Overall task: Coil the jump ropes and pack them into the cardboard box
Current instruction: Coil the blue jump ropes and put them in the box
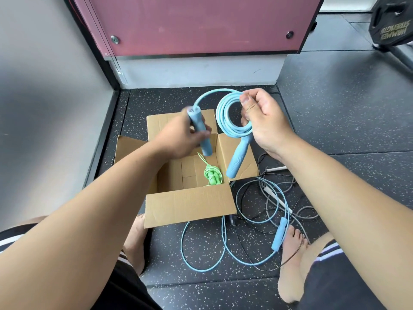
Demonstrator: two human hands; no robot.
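Right hand [264,124] pinches blue coil [222,117]; left hand [178,139] grips handle [205,147] over open box [190,204]; loose ropes [279,233] beside.

a light blue jump rope [232,117], mostly coiled, hangs above the open cardboard box [190,204]. a coiled green jump rope [211,174] lies inside. a second blue rope [279,234] sprawls loose beside the box.

We take this for a gym: we see a black rubber floor flecked with white [335,121], a round black weight plate with gold lettering [390,25] in the far right corner, and loose blue and grey jump ropes [279,233] lying on it
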